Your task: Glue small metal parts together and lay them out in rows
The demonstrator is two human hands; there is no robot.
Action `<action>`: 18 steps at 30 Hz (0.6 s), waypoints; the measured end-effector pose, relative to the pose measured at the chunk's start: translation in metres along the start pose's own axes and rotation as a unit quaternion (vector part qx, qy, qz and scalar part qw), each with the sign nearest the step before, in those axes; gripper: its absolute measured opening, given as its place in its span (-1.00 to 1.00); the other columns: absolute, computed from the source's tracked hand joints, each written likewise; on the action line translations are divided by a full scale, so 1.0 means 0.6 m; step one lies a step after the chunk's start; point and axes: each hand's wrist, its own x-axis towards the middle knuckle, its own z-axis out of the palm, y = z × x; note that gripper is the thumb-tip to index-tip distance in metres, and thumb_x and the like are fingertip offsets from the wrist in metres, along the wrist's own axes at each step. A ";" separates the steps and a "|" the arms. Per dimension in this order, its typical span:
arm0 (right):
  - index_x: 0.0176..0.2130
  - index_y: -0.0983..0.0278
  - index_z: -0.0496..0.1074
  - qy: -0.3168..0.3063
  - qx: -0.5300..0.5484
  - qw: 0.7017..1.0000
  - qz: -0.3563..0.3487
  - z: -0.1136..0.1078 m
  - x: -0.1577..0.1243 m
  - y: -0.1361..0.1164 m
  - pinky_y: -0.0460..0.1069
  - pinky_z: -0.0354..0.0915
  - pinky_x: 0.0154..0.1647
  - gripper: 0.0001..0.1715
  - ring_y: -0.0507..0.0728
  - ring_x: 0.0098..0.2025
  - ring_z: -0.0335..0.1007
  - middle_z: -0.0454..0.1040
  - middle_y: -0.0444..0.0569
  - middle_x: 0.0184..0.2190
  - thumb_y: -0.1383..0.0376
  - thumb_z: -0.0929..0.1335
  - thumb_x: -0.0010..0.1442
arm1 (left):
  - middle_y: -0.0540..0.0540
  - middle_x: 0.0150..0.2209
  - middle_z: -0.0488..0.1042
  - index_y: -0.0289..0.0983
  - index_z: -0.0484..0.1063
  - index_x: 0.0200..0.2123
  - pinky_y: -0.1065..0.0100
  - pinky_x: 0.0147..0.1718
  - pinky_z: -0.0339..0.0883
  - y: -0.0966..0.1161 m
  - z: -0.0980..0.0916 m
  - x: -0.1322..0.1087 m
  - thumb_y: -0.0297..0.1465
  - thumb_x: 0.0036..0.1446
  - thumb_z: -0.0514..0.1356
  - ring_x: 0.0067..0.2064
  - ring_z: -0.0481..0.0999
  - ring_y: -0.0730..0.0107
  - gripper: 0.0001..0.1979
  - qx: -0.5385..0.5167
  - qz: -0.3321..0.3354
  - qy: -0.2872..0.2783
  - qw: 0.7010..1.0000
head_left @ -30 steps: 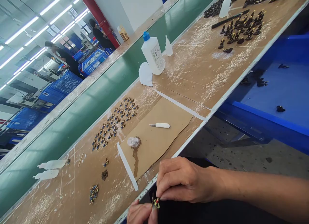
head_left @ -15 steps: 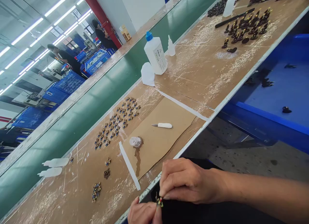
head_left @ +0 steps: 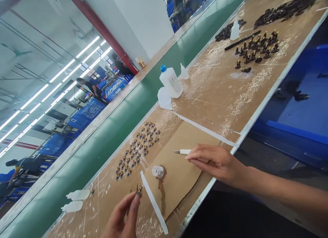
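Observation:
My right hand (head_left: 212, 161) has its fingers closed on the white handle of a small knife (head_left: 185, 151), whose blade points left over the cardboard sheet (head_left: 179, 169). Between the thumb and fingers of my left hand (head_left: 125, 214) is a small dark figurine (head_left: 138, 190), held upright left of the cardboard. A small clear cup (head_left: 158, 171) stands on the cardboard beside a brown stain. Many tiny blue and gold figurines (head_left: 138, 149) are spread in rows on the brown table beyond.
A large white bottle with a blue cap (head_left: 171, 81) and a small dropper bottle (head_left: 183, 72) stand farther back. Two squeeze bottles (head_left: 78, 195) lie at the left. Dark figurines (head_left: 256, 48) stand at the upper right. A blue bin (head_left: 302, 111) is beside the table.
My hands have parted. The right one has moved up onto the table and taken hold of the knife; the left one has moved left with the figurine. The camera view has shifted.

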 end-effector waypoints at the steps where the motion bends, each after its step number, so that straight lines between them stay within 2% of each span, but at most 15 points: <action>1: -0.17 0.31 0.46 0.006 -0.018 1.000 0.014 -0.003 0.003 0.008 -0.14 0.31 -0.31 -0.79 -0.02 -0.32 0.40 0.48 -0.01 -0.35 0.37 0.25 0.28 | -0.02 -0.34 0.59 -0.18 0.55 -0.33 0.27 -0.20 0.34 0.005 0.007 0.031 0.04 -0.15 0.26 -0.25 0.54 0.20 -0.55 -0.002 -0.034 -0.023 0.999; 3: -0.18 0.30 0.47 0.009 -0.047 0.998 0.033 -0.004 0.005 0.023 -0.13 0.29 -0.36 -0.77 -0.01 -0.36 0.38 0.47 -0.01 -0.39 0.34 0.24 0.29 | -0.03 -0.39 0.57 -0.23 0.53 -0.37 0.29 -0.22 0.31 0.012 0.032 0.089 0.03 -0.18 0.28 -0.27 0.52 0.22 -0.54 -0.018 -0.065 -0.094 0.993; 5: -0.19 0.31 0.48 0.009 -0.067 0.997 0.035 0.000 0.003 0.035 -0.13 0.27 -0.38 -0.76 0.00 -0.38 0.37 0.46 -0.01 -0.41 0.34 0.23 0.29 | -0.04 -0.45 0.54 -0.28 0.53 -0.41 0.32 -0.26 0.29 0.017 0.066 0.140 0.01 -0.20 0.29 -0.33 0.48 0.27 -0.54 -0.028 -0.041 -0.162 0.986; 8: -0.17 0.31 0.48 0.009 -0.093 0.995 0.017 0.007 -0.002 0.043 -0.12 0.26 -0.39 -0.74 0.00 -0.39 0.35 0.44 -0.01 -0.42 0.33 0.22 0.30 | -0.02 -0.52 0.49 -0.31 0.55 -0.44 0.34 -0.37 0.22 0.029 0.122 0.198 -0.04 -0.19 0.31 -0.44 0.39 0.36 -0.58 -0.022 0.004 -0.204 0.979; 14: -0.18 0.32 0.46 0.003 -0.134 0.991 -0.004 0.012 0.000 0.040 -0.10 0.23 -0.39 -0.72 0.01 -0.40 0.31 0.43 -0.01 -0.44 0.36 0.19 0.32 | 0.03 -0.58 0.43 -0.32 0.54 -0.45 0.37 -0.42 0.21 0.094 0.224 0.272 -0.14 -0.12 0.32 -0.49 0.34 0.44 -0.67 0.001 0.055 -0.273 0.961; 18: -0.21 0.32 0.46 0.005 -0.169 0.986 0.000 0.017 0.001 0.042 -0.07 0.20 -0.37 -0.73 0.03 -0.38 0.30 0.44 -0.01 -0.43 0.37 0.19 0.31 | 0.07 -0.53 0.39 -0.34 0.44 -0.43 0.36 -0.41 0.30 0.126 0.283 0.295 -0.21 0.08 0.24 -0.48 0.38 0.49 -0.72 0.044 0.072 -0.331 0.940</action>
